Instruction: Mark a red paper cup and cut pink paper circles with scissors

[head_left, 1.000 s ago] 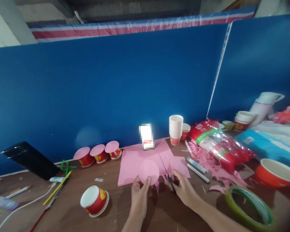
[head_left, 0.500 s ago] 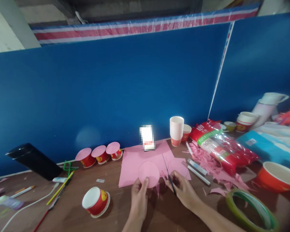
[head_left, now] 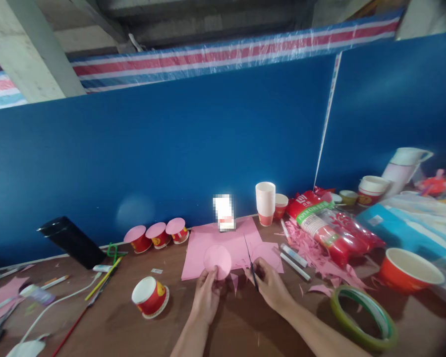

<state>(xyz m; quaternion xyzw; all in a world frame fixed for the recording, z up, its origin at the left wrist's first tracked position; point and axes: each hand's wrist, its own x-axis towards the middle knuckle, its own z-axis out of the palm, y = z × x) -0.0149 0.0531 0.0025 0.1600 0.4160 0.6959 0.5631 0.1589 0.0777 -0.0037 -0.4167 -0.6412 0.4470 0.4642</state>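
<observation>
My left hand point(head_left: 206, 293) pinches the lower edge of a pink paper disc point(head_left: 217, 260) held upright over the brown table point(head_left: 245, 327). My right hand point(head_left: 268, 283) grips small dark scissors point(head_left: 250, 262), blades pointing up and away, just right of the disc. Under both lies a pink paper sheet point(head_left: 200, 245) with a round cut-out shape at its right part. A red paper cup point(head_left: 148, 296) lies on its side left of my left hand.
Three upturned red cups capped with pink discs point(head_left: 158, 235) stand by the blue partition point(head_left: 171, 158). A white cup stack point(head_left: 265, 203), a bagged cup sleeve point(head_left: 330, 230), pink scraps point(head_left: 312, 248), a green tape roll point(head_left: 364, 317), a red bowl point(head_left: 409, 270), pencils and a black box point(head_left: 72, 242) surround the hands.
The view has tilted up and shifted a little, so the hands sit lower and smaller. The disc and scissors stay in the same grips, close together.
</observation>
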